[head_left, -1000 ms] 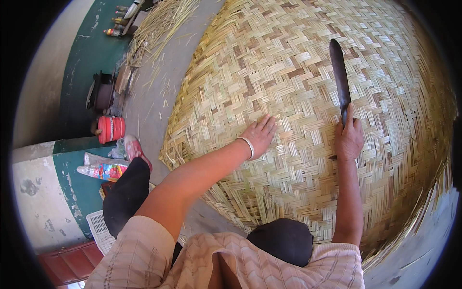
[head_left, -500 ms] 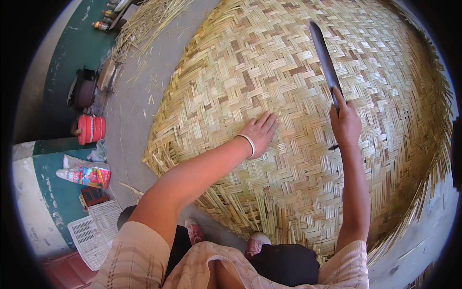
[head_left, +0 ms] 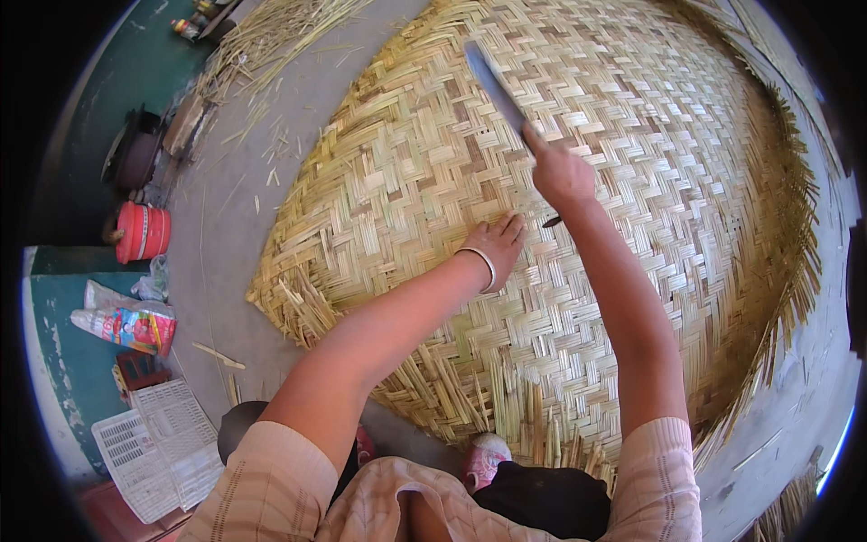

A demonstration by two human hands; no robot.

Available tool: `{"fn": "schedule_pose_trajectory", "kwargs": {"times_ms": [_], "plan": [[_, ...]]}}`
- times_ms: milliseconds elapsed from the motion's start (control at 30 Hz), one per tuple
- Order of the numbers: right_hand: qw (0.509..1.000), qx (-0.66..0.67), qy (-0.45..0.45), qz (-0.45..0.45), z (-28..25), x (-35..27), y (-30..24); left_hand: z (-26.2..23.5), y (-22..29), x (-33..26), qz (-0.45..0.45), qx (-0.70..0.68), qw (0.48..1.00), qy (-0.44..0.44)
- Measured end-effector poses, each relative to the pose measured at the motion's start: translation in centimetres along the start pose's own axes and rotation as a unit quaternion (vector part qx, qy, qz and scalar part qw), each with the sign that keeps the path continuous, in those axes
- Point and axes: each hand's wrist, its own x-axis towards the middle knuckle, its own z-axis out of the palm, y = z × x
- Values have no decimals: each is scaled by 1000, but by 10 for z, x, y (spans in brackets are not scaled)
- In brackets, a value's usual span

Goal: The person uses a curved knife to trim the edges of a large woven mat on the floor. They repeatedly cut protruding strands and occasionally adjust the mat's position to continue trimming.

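Now the right grip (head_left: 564, 173) clasps a knife (head_left: 493, 85) over the woven mat (head_left: 406, 181), on which the left grip (head_left: 498, 247) lies flat.

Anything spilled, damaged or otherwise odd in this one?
Loose straw strips lie scattered on the floor left of the woven mat, looking like litter beside the ordered weave. The green wall at far left has pale chipped patches, so its paint looks damaged.

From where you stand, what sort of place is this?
Probably an informal weaving workspace: a large woven mat, loose strips on the floor, and a long blade in the right hand.
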Motion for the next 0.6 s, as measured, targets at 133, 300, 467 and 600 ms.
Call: {"fn": "schedule_pose_trajectory", "kwargs": {"times_ms": [133,300,467,600], "plan": [[995,-60,-75,-6,4,3,-11,3,-7,-6,5,-12,1000,8],[980,-75,-186,-6,14,-6,-28,2,-22,-43,52,-35,998,-32],[994,-24,-102,12,19,-12,-34,-11,-83,-107,45,-110,991,60],[978,-84,-180,63,24,-36,-41,-10,-169,-170,-44,-148,967,201]]}}
